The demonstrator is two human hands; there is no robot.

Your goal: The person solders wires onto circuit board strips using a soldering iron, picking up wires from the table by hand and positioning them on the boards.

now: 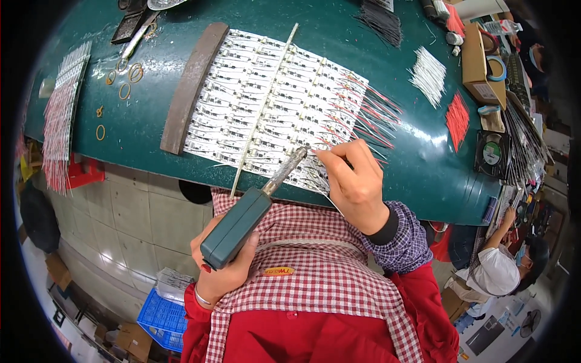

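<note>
My left hand is wrapped round the green handle of a soldering gun. Its long metal barrel points up and right, and the tip reaches a white panel of small circuit boards. Just right of that tip, my right hand is pinched close to the panel's surface. Thin white wires stick out below its fingers; the pinched end is too small to see well. Red and black wires fan out from the panel's right side. A thin pale rod lies across the panel.
A dark curved bar lies along the panel's left edge. Bundles of white wires, red wires and black wires rest on the green table. Another wired panel lies far left. Another person works at right.
</note>
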